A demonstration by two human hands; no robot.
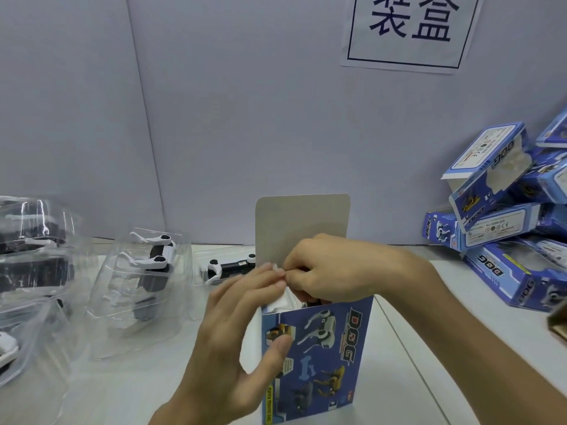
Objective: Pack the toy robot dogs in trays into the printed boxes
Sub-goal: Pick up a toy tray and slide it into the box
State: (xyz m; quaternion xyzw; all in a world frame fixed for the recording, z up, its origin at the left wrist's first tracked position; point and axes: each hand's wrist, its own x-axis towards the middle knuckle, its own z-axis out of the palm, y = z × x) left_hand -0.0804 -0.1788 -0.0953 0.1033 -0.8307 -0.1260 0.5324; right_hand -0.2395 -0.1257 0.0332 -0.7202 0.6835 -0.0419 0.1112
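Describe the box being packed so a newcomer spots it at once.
Start at the white table below the wall sign. At its front centre, the left hand and right hand hold one blue printed box. Unlike the boxes piled at right, it stands upright with its grey top flap raised.

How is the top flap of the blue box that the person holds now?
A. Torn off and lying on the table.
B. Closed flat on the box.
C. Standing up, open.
C: the grey flap stands upright behind both hands, while the left hand holds the box and the right hand is at its open top.
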